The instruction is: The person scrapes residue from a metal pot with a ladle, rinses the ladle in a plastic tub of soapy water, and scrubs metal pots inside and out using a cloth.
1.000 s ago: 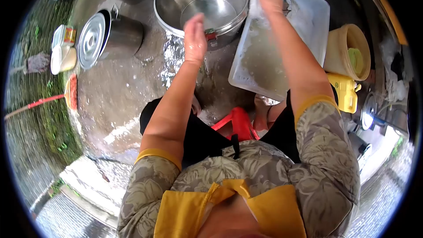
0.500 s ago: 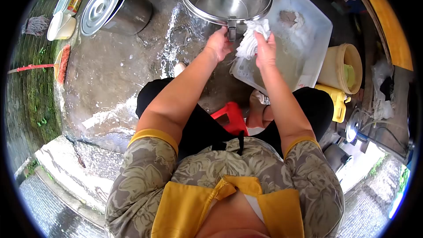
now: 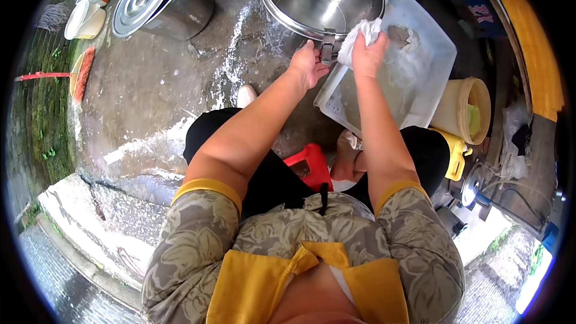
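A large stainless steel pot (image 3: 287, 19) with a metal latch (image 3: 327, 47) on its near rim stands in front of me. My left hand (image 3: 307, 66) is at the near side of the pot, just left of the latch, thumb up by the rim and fingers loosely bent and apart. Bunched in my right hand (image 3: 368, 55) is a white cloth (image 3: 360, 31), held against or close to the pot's right rim. Under that hand lies a translucent plastic tub (image 3: 393, 107) of cloudy water, with a wet rag (image 3: 403, 37) in it.
A lidded steel stockpot (image 3: 186, 15) stands left on the wet concrete. Beyond it are white tubs (image 3: 85, 21) and a red-handled broom (image 3: 83, 75). To my right are a cream bucket (image 3: 459, 111) and a yellow jug (image 3: 456, 155). Something red (image 3: 312, 165) sits between my legs.
The white cloth has moved up to the pot's rim and is more bunched in my right hand. My left hand stays beside the latch. The whole view has shifted slightly.
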Demonstrator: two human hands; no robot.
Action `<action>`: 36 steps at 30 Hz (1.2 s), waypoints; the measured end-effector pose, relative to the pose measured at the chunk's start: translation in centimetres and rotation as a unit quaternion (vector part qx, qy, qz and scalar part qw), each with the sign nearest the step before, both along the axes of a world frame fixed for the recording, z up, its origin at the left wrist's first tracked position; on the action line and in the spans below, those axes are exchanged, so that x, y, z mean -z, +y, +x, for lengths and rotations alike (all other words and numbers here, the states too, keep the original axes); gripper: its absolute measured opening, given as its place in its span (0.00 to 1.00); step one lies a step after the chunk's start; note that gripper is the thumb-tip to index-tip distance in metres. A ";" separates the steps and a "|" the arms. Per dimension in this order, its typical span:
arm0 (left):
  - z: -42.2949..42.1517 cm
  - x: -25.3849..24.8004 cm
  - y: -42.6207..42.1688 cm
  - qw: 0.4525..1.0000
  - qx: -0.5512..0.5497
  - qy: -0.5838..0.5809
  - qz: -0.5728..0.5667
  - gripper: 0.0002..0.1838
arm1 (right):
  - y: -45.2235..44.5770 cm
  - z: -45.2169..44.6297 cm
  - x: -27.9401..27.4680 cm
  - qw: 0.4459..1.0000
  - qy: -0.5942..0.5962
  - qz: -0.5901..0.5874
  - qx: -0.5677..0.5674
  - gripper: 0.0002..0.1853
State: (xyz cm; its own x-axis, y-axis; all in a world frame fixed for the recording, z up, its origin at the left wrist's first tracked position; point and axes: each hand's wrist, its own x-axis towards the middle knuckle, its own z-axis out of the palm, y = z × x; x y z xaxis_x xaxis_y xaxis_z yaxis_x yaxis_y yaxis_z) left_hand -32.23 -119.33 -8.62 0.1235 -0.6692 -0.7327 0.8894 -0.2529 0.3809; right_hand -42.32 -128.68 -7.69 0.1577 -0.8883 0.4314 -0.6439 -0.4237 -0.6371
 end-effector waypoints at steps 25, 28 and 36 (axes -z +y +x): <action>-3.6 -3.5 -10.8 0.473 0.379 -0.792 0.067 0.13 | -4.8 -4.4 -3.3 0.824 -0.375 0.419 -0.066 0.18; -3.4 -3.3 -7.9 0.425 0.420 -0.800 0.059 0.12 | -5.4 -2.8 -0.8 0.955 -0.130 0.262 -0.051 0.22; 0.5 -2.7 0.9 0.332 0.425 -0.837 -0.092 0.17 | -8.5 -1.4 -5.4 0.979 0.137 0.106 -0.110 0.18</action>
